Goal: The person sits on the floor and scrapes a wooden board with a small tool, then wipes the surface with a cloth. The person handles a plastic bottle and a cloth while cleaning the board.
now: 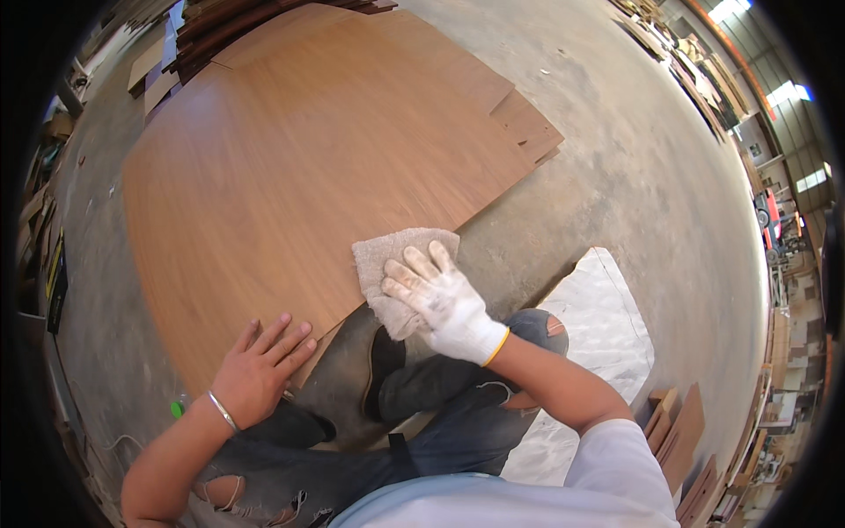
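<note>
A large brown wood-grain panel point(290, 167) lies in front of me, its near edge close to my knees. My left hand point(255, 370), bare and with a silver bangle at the wrist, rests on the panel's near corner, fingers outstretched. My right hand point(440, 299) wears a white knit glove with a yellow cuff. Under its fingers is a beige terry cloth point(383, 264), pressed at the panel's near right edge, with part hanging past it. The glove hides where the palm meets the cloth.
More boards point(528, 128) stick out under the panel's right corner. A white sheet-like piece point(598, 308) lies at my right, near some wooden offcuts point(678, 431). Stacked dark planks point(220, 35) stand at the far left. A green cap point(177, 409) is on the floor.
</note>
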Demonstrator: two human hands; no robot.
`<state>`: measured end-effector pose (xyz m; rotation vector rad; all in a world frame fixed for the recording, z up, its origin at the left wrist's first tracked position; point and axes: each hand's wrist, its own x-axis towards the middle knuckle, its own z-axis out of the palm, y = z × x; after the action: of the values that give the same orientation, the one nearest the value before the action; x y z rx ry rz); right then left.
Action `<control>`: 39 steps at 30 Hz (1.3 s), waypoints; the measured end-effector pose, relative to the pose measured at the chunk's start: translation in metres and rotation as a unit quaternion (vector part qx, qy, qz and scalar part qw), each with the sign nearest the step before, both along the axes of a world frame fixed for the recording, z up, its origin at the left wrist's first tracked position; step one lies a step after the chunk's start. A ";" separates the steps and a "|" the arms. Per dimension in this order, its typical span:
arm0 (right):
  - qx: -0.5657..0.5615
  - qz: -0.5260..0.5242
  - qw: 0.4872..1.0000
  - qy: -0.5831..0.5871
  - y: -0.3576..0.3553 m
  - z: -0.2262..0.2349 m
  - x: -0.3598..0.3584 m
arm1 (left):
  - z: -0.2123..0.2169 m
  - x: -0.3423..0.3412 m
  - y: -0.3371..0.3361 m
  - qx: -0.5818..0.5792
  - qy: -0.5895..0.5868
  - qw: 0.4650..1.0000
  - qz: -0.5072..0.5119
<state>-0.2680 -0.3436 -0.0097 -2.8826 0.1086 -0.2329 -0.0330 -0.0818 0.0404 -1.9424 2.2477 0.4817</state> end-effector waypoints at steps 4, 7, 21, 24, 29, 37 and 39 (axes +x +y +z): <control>-0.151 -0.162 0.972 -0.074 -0.118 -0.045 -0.052 | -0.003 -0.003 -0.008 0.010 0.001 1.000 -0.015; 0.006 -0.483 0.875 -0.029 -0.176 -0.027 -0.055 | -0.004 0.001 -0.006 0.007 0.015 1.000 -0.011; -0.123 -0.289 0.944 0.096 -0.151 -0.033 -0.047 | -0.001 0.006 -0.001 0.018 0.024 1.000 0.007; -0.087 -0.399 0.908 0.089 -0.175 -0.007 -0.055 | -0.002 0.002 -0.004 0.023 0.031 0.999 0.008; -0.116 -0.286 0.950 0.053 -0.157 -0.028 -0.051 | -0.003 0.004 -0.001 0.015 0.037 0.999 0.009; -0.116 -0.264 0.956 0.056 -0.141 -0.042 -0.048 | -0.002 0.004 -0.001 0.029 0.044 0.998 0.018; -0.131 -0.290 0.947 0.049 -0.157 -0.030 -0.053 | -0.001 0.003 -0.001 0.034 0.044 0.998 0.020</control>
<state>-0.3210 -0.5009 -0.0393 -3.0417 1.0230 -0.2197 -0.0299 -0.0825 0.0396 -1.9726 2.2172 0.6531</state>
